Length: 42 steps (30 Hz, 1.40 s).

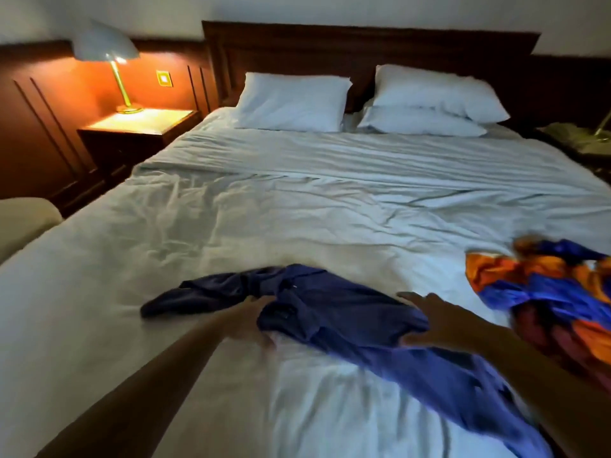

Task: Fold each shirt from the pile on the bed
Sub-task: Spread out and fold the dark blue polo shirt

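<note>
On the bed, the right hand lies spread on the navy shirt; the left hand has its fingers hidden under the shirt's left edge, grip unclear

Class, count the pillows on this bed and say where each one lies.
3. The left pillow lies at the headboard; the upper right pillow is stacked on the lower right pillow. Others may be hidden behind them.

Rumpled white bed: three pillows lie against the headboard; far from the headboard, a crumpled navy shirt sprawls mid-bed, an orange-and-blue heap of clothes toward the right edge.
</note>
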{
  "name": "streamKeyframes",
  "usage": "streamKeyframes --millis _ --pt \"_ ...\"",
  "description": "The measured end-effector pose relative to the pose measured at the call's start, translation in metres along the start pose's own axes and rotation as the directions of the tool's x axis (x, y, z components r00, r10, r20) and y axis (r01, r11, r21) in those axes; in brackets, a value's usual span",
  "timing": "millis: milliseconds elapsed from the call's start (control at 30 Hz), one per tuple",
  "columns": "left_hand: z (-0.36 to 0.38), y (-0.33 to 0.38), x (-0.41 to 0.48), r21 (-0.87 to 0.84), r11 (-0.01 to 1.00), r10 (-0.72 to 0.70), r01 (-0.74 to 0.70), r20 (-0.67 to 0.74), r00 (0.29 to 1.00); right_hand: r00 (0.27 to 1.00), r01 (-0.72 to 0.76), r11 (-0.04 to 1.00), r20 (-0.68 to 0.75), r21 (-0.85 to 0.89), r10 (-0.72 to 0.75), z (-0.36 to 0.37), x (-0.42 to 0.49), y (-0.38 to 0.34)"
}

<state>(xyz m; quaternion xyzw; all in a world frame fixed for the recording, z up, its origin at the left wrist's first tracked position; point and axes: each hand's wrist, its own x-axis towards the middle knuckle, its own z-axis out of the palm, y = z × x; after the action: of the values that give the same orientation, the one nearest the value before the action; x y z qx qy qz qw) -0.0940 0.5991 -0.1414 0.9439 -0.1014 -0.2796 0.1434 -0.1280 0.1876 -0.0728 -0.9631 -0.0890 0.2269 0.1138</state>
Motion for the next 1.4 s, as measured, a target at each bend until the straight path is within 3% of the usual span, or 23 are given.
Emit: streamKeyframes --millis 67,133,267,367,400,467,533,633,733,800,900,967,1067,1167,1200,1267,1333,1400 --pt "0.016 -0.008 0.008 0.122 0.993 0.015 0.007 -0.174 0.985 0.995 0.057 0.998 -0.074 -0.035 -0.059 0.028 0.016 -0.014" --pt "0.020 -0.010 0.012 0.102 0.994 0.084 -0.050 -0.362 0.928 0.994 0.055 0.977 -0.080 -0.204 -0.073 0.052 0.033 -0.031" --pt "0.019 -0.017 0.002 -0.095 0.959 0.157 -0.265 -0.603 0.782 0.954 0.070 0.956 -0.261 -0.286 -0.148 0.059 0.039 -0.057" --pt "-0.002 -0.013 -0.026 -0.287 0.908 0.002 -0.305 -0.724 0.690 0.923 0.158 0.974 -0.325 -0.164 -0.204 0.026 0.015 -0.074" --pt "-0.016 -0.007 -0.040 -0.399 0.856 -0.085 -0.329 -0.736 0.672 0.911 0.178 0.979 -0.360 -0.100 -0.202 0.006 0.003 -0.082" --pt "-0.048 0.005 -0.069 -0.622 0.657 -0.251 -0.426 -0.714 0.654 0.880 0.233 0.970 -0.439 0.066 -0.181 -0.036 -0.023 -0.100" --pt "-0.083 0.021 -0.101 -0.686 0.472 -0.330 -0.554 -0.720 0.611 0.874 0.335 0.887 -0.458 0.318 -0.166 -0.071 -0.059 -0.128" --pt "-0.127 0.053 -0.150 -0.603 0.236 -0.318 -0.762 -0.789 0.526 0.853 0.497 0.614 -0.475 0.613 -0.217 -0.104 -0.116 -0.169" --pt "-0.172 0.083 -0.191 -0.481 -0.005 -0.271 -0.876 -0.843 0.465 0.806 0.589 0.408 -0.544 0.697 -0.233 -0.131 -0.157 -0.194" --pt "-0.203 0.100 -0.207 -0.391 -0.059 -0.213 -0.919 -0.894 0.394 0.772 0.632 0.345 -0.603 0.694 -0.200 -0.147 -0.174 -0.198" --pt "-0.226 0.135 -0.195 -0.346 0.041 -0.107 -0.937 -0.934 0.340 0.748 0.626 0.415 -0.659 0.660 -0.079 -0.155 -0.186 -0.180" --pt "-0.213 0.156 -0.157 -0.365 0.253 0.005 -0.896 -0.925 0.379 0.753 0.567 0.499 -0.658 0.655 0.008 -0.146 -0.179 -0.149" --pt "-0.150 0.175 -0.098 -0.439 0.582 0.102 -0.684 -0.795 0.598 0.812 0.347 0.632 -0.559 0.693 0.168 -0.107 -0.157 -0.089" --pt "-0.056 0.188 -0.087 -0.554 0.685 0.251 -0.472 -0.429 0.868 0.862 0.096 0.726 -0.421 0.681 0.281 -0.049 -0.142 -0.041" --pt "-0.023 0.188 -0.084 -0.520 0.768 0.289 -0.374 -0.240 0.927 0.870 0.020 0.734 -0.374 0.678 0.322 -0.029 -0.136 -0.029" --pt "0.038 0.185 -0.078 -0.272 0.919 0.314 -0.285 0.069 0.947 0.885 -0.091 0.709 -0.270 0.700 0.380 0.009 -0.122 -0.010" --pt "0.092 0.175 -0.071 0.050 0.941 0.326 -0.336 0.141 0.935 0.874 -0.132 0.814 -0.321 0.566 0.365 0.040 -0.107 0.002" --pt "0.117 0.174 -0.072 0.142 0.934 0.326 -0.328 0.036 0.945 0.884 -0.124 0.959 -0.411 0.255 0.224 0.064 -0.100 0.005"
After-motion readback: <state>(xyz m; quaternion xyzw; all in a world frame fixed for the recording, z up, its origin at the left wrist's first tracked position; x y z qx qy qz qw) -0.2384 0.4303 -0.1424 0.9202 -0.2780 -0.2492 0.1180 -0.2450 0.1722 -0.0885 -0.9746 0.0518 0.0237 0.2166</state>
